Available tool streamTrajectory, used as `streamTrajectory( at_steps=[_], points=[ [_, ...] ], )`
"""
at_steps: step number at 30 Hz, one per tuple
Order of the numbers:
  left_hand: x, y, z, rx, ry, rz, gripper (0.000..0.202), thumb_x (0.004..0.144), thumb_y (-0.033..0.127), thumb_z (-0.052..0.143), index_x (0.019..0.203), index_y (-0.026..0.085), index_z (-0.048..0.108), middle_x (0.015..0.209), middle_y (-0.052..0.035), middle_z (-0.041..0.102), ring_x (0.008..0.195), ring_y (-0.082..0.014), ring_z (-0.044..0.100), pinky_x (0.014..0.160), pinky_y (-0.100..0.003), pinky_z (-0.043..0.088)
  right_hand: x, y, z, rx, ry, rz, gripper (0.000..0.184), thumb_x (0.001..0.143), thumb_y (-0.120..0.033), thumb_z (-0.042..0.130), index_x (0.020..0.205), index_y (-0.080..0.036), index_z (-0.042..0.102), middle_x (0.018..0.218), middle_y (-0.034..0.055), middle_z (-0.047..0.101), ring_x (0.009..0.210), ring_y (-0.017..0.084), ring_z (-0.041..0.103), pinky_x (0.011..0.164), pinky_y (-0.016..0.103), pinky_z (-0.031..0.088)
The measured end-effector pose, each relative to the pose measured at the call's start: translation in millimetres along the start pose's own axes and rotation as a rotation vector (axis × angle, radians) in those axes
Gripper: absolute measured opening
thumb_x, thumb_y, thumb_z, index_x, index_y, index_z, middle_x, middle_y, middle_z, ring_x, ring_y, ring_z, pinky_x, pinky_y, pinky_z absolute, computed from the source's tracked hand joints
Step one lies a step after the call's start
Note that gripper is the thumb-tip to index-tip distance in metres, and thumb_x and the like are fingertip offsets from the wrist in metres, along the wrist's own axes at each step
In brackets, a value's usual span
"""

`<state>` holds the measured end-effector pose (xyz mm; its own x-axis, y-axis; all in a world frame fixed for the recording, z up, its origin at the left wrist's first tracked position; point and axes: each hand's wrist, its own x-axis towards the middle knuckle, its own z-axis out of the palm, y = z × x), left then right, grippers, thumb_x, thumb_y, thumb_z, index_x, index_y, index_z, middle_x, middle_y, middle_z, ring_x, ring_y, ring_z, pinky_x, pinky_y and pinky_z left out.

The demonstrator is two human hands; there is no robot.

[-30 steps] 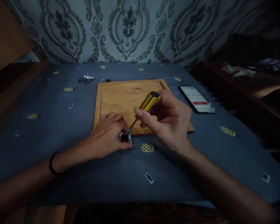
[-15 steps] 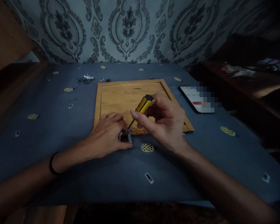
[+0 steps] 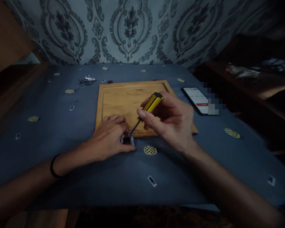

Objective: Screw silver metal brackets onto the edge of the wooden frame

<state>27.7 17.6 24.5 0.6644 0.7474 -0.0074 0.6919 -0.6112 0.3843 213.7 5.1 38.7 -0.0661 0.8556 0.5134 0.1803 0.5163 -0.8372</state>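
Note:
My right hand (image 3: 171, 122) grips a yellow and black screwdriver (image 3: 150, 106), handle tilted up to the right, tip down on a small metal bracket (image 3: 128, 139). That bracket sits at the near edge of a wooden board (image 3: 123, 98) lying on the blue cloth. My left hand (image 3: 109, 139) rests on the cloth and pinches the bracket from the left side, fingers curled over it. A dark band circles my left wrist.
A phone (image 3: 198, 99) with a lit screen lies right of the board. A small heap of metal parts (image 3: 86, 80) sits at the back left. Yellow perforated discs (image 3: 150, 150) and small labels dot the blue cloth (image 3: 61, 133). Dark furniture stands at the right.
The screwdriver handle swung left and lower half a second ago, then came back up to the right. My left hand and the bracket stayed put.

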Motion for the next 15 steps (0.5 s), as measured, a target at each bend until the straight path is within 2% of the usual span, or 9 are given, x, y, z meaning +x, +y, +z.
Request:
streamTrajectory(
  at_steps=[7,15],
  points=[
    [-0.8,-1.2,1.1,-0.006,0.015,0.013,0.035,0.078,0.045,0.085,0.088,0.018,0.064,0.103,-0.006,0.066,0.105,-0.0299,0.059,0.093,-0.047,0.045,-1.0,5.0,1.1,-0.032,-0.004,-0.025,0.034,0.082,-0.045,0.084,0.075,-0.024,0.058,0.075,-0.0013,0.056,0.054,0.012,0.051,0.046,0.029,0.046],
    [-1.1,-1.5,1.5,-0.008,0.023,0.017,0.035,0.078,0.046,0.084,0.088,0.02,0.063,0.101,-0.0054,0.066,0.103,-0.0291,0.059,0.091,-0.046,0.046,-0.6,6.3,0.9,-0.054,-0.019,-0.061,0.034,0.082,-0.043,0.084,0.074,-0.024,0.057,0.071,-0.0022,0.056,0.055,0.012,0.053,0.047,0.028,0.046]
  ],
)
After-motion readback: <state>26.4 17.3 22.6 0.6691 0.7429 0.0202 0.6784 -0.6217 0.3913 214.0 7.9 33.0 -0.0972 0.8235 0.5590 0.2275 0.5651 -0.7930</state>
